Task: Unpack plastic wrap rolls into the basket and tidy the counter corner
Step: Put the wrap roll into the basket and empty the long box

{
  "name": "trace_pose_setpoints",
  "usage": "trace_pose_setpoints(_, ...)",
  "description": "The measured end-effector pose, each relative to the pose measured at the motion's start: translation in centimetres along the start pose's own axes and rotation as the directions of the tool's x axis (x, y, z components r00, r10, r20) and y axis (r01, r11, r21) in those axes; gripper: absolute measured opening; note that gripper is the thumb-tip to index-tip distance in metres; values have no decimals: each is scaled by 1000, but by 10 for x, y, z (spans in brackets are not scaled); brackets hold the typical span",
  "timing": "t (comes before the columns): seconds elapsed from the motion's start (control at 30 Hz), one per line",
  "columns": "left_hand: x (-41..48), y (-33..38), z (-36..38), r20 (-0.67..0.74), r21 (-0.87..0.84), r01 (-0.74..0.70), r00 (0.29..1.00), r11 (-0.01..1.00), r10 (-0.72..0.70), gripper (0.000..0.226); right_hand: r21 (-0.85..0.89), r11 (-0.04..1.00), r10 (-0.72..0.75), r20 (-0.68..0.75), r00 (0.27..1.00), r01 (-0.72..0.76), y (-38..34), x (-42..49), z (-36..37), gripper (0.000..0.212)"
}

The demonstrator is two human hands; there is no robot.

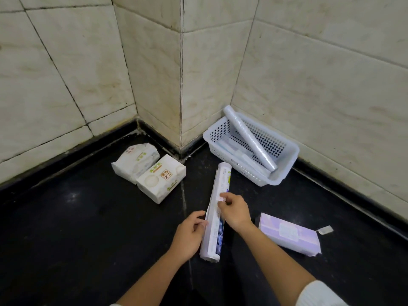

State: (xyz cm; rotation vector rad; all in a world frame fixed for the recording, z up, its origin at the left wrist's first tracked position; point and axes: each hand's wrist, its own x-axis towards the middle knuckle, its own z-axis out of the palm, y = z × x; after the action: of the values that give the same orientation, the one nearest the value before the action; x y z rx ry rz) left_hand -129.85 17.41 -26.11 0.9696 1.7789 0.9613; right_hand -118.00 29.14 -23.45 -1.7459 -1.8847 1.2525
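Note:
A long, narrow plastic wrap box [218, 195] lies on the black counter [88, 217], pointing away from me. My left hand [189, 235] grips its near left side. My right hand [235, 210] pinches the box's top edge near the middle, where a flap looks partly lifted. A white perforated basket [284, 171] stands in the corner at the right wall. One bare plastic wrap roll [249, 140] leans diagonally across it, and more flat items lie on the basket's bottom.
Two white tissue packs [161, 180] [134, 160] lie left of the box near the jutting wall corner. A purple tissue pack [289, 236] rests at the right, with a small torn scrap [324, 229] beside it. Tiled walls enclose the counter.

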Motion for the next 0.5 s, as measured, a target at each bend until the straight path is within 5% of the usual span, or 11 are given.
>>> trace_pose_setpoints(0.2, 4, 5, 19, 71, -13, -32, 997, 999, 32, 42, -309, 942, -156, -47, 987, 134, 12, 1, -17, 53)
trace_pose_setpoints(0.3, 5, 6, 25, 47, 50, -38, 998, 998, 36, 50, -574, 786, -289, -13, 957, 229, 16, 2, -22, 46)
trace_pose_setpoints(0.5, 10, 2, 20, 19, 139, -5, 1000, 990, 3, 58, -686, 716, -230, -60, 971, 127, 23, 3, -21, 48)
